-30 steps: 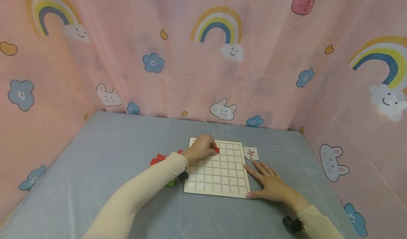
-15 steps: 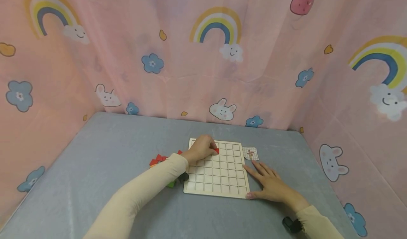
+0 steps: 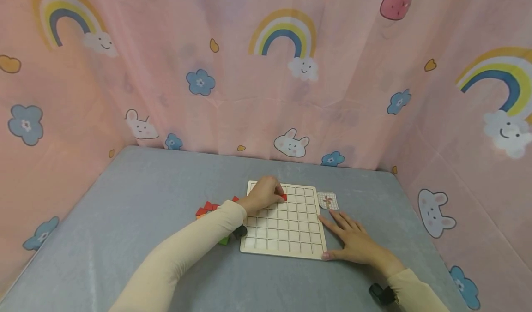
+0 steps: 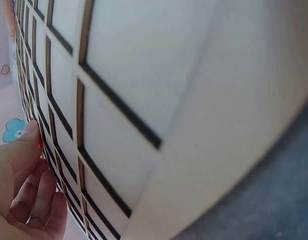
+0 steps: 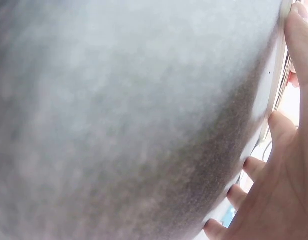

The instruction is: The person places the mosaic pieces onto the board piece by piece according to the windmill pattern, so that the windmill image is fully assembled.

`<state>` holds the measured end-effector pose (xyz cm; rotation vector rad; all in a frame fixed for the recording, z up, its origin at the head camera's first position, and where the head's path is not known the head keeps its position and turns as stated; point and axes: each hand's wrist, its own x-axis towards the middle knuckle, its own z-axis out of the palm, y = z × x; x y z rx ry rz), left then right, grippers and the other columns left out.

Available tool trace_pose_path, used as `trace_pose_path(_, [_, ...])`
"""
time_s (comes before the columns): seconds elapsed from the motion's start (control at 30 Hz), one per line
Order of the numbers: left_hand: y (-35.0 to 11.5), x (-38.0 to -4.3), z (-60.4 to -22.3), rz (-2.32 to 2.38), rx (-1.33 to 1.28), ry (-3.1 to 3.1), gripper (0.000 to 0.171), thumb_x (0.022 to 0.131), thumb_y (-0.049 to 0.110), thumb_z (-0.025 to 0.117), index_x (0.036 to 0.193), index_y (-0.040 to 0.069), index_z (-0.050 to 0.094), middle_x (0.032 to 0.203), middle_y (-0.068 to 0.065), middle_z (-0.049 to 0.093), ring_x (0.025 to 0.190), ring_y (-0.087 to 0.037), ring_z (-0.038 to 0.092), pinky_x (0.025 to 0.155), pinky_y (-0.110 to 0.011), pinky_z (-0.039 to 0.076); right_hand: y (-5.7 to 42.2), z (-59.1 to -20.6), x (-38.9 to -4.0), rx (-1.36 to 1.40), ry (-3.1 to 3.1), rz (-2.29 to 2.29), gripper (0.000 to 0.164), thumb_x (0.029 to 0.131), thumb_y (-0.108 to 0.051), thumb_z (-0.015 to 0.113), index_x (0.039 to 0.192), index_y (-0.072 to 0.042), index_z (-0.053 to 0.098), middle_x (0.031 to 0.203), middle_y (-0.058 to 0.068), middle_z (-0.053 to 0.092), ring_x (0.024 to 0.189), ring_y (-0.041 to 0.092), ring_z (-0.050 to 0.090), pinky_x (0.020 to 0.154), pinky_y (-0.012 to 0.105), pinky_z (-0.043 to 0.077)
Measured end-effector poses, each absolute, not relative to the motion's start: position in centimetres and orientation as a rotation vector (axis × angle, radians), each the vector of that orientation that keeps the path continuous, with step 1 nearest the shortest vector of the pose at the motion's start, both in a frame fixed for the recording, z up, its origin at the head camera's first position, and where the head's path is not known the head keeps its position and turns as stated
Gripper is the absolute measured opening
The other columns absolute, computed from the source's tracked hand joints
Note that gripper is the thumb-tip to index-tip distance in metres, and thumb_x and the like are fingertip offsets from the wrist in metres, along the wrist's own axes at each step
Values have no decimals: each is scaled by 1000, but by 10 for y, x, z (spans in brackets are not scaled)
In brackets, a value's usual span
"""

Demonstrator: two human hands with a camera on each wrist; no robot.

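My left hand [image 3: 262, 195] is over the upper part of a pale wooden grid board [image 3: 287, 233]. Between its thumb and index finger it pinches a small red tile [image 3: 284, 197] at one of the grid squares; the fingers partly cover the tile. In the left wrist view, a sliver of red shows beside the thumb [image 4: 27, 137]. My right hand [image 3: 355, 240] lies spread on the table to the right, thumb and index fingertip touching the board's right edge. Whether the tile sits fully down in its square cannot be seen.
Several red tiles [image 3: 206, 207] lie left of the board, partly under the left forearm, with a green tile [image 3: 224, 240] nearer. A small card [image 3: 328, 201] printed with a gridded pattern lies by the board's upper right edge. A pink patterned curtain [image 3: 232, 118] surrounds the grey table [image 3: 137, 210].
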<state>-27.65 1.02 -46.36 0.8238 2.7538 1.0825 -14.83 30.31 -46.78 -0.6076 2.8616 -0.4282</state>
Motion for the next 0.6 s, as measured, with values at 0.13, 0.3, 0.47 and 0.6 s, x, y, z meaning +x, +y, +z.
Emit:
trace_pose_path(0.13, [10, -275, -462, 1081, 820, 2753, 15, 89, 9, 86, 101, 1, 82, 103, -10, 79, 104, -26, 73, 90, -33, 58, 304, -468, -149, -603, 2865, -426, 107, 81, -69, 79, 165, -18, 38, 172, 25, 25, 155, 56, 22, 113, 81, 22])
trace_pose_path(0.3, [9, -275, -461, 1082, 800, 2745, 17, 89, 11, 87, 103, 1, 82, 105, -10, 78, 103, -26, 72, 90, -33, 58, 303, -468, -148, -610, 2864, -434, 107, 80, -69, 80, 165, -18, 38, 171, 26, 25, 155, 56, 22, 113, 81, 22])
trace_pose_path(0.47, [7, -279, -464, 1100, 820, 2727, 19, 90, 13, 87, 104, 2, 82, 105, -10, 78, 102, -25, 72, 88, -33, 58, 303, -468, -148, -606, 2865, -430, 107, 80, -67, 81, 165, -18, 39, 171, 26, 26, 154, 56, 23, 113, 81, 22])
trace_pose_path(0.6, [-1, -283, -468, 1143, 832, 2696, 24, 91, 18, 86, 109, 3, 80, 109, -8, 77, 102, -24, 71, 88, -34, 58, 303, -469, -149, -591, 2863, -420, 107, 80, -69, 80, 165, -18, 39, 172, 25, 26, 155, 55, 22, 114, 80, 21])
